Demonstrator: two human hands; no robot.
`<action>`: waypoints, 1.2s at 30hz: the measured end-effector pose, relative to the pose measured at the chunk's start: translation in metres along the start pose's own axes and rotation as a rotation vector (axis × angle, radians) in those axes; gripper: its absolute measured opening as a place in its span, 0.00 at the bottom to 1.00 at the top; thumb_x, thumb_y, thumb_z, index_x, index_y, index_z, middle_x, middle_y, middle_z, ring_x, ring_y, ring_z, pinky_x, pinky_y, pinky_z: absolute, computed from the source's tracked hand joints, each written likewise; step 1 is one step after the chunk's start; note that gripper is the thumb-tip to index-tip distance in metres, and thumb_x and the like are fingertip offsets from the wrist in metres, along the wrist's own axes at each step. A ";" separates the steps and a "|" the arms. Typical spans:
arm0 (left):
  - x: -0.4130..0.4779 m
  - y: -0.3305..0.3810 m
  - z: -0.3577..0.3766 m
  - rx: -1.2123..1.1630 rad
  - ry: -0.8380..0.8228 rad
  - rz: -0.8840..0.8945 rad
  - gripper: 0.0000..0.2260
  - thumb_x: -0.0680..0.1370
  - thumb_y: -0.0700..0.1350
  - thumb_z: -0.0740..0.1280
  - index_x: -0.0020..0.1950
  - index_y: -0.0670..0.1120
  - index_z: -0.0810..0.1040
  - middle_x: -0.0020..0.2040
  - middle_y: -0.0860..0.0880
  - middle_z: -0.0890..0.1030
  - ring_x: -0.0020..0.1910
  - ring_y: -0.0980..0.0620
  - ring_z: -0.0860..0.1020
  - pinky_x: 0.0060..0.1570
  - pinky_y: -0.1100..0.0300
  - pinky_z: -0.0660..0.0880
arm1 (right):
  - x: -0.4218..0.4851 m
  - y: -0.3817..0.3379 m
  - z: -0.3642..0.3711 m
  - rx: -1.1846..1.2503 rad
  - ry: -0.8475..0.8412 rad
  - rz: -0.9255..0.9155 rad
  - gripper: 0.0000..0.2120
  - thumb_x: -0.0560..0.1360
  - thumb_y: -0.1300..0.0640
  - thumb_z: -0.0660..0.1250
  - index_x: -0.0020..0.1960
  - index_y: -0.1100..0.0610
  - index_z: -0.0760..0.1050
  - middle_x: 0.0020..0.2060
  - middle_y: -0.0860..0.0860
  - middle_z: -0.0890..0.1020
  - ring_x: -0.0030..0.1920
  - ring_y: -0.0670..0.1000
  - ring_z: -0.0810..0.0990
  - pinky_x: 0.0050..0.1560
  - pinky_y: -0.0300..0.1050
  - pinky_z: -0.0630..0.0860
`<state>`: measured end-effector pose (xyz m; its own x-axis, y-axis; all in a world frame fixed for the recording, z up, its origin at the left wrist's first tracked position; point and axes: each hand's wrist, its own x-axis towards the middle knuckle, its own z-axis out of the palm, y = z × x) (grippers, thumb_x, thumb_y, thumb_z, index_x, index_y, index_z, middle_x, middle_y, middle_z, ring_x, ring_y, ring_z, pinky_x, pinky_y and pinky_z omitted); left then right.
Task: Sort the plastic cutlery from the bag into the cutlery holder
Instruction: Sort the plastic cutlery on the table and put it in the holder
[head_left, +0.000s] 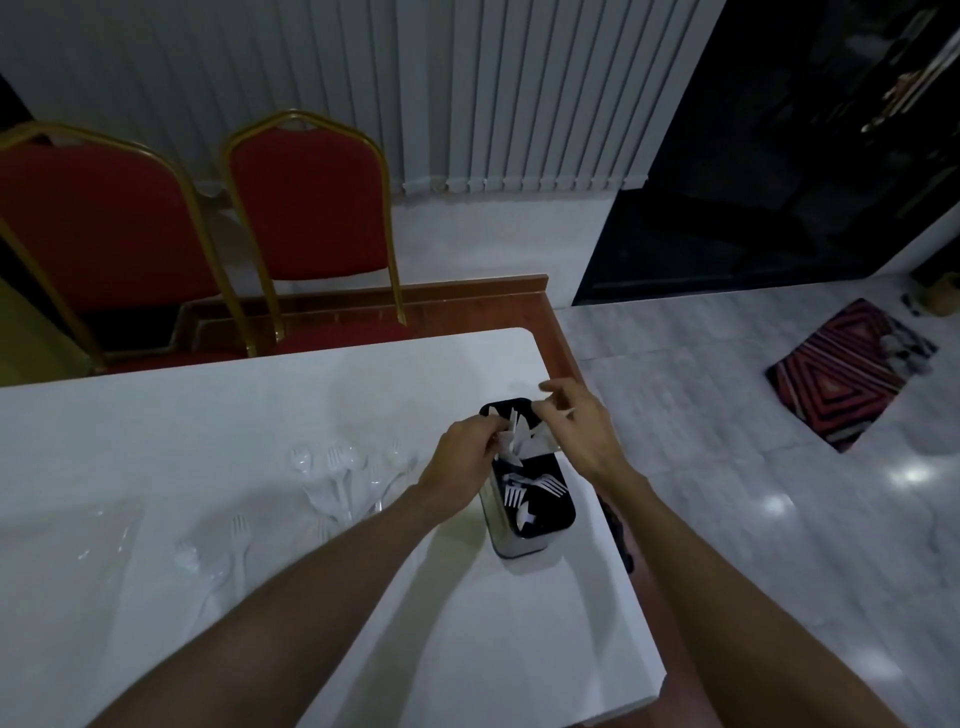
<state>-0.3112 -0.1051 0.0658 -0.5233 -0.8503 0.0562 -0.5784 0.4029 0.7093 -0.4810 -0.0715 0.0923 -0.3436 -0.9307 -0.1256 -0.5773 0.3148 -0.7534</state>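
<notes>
A black-topped metal cutlery holder (540, 525) stands near the right edge of the white table (218, 415). White plastic forks (530, 491) stick up from its near compartment. Over its far compartments, my left hand (462, 457) and my right hand (576, 431) both pinch white plastic cutlery (519, 436) standing in the holder. Several clear plastic forks and spoons (337, 478) lie loose on the table to the left of my left arm. A clear plastic bag (88, 535) lies flat further left.
Two red chairs with gold frames (306, 208) stand behind the table's far edge. The table's right edge runs close beside the holder. Beyond it lies a marble floor with a striped red and black mat (852, 369).
</notes>
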 end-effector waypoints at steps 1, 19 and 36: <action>-0.002 -0.002 0.000 0.002 0.015 0.008 0.09 0.77 0.36 0.62 0.54 0.43 0.79 0.48 0.46 0.83 0.46 0.48 0.80 0.44 0.62 0.72 | -0.002 0.002 0.002 0.026 0.025 -0.017 0.21 0.72 0.36 0.58 0.61 0.44 0.72 0.52 0.46 0.79 0.53 0.49 0.78 0.56 0.51 0.77; -0.042 -0.027 -0.032 -0.078 0.168 -0.094 0.11 0.79 0.39 0.62 0.59 0.43 0.80 0.48 0.44 0.81 0.47 0.48 0.78 0.50 0.57 0.73 | -0.027 -0.044 0.035 -0.166 0.390 -0.294 0.11 0.80 0.58 0.61 0.60 0.56 0.76 0.56 0.51 0.80 0.58 0.52 0.76 0.61 0.48 0.72; -0.169 -0.182 -0.054 -0.027 0.075 -0.506 0.09 0.76 0.40 0.67 0.55 0.41 0.81 0.50 0.43 0.81 0.49 0.47 0.78 0.48 0.63 0.69 | -0.081 -0.015 0.231 -0.190 -0.088 0.343 0.16 0.78 0.56 0.66 0.60 0.65 0.70 0.55 0.59 0.77 0.54 0.57 0.78 0.52 0.45 0.72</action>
<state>-0.0839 -0.0532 -0.0347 -0.1347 -0.9589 -0.2497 -0.7307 -0.0741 0.6787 -0.2734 -0.0434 -0.0356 -0.4803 -0.7754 -0.4099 -0.5699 0.6312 -0.5262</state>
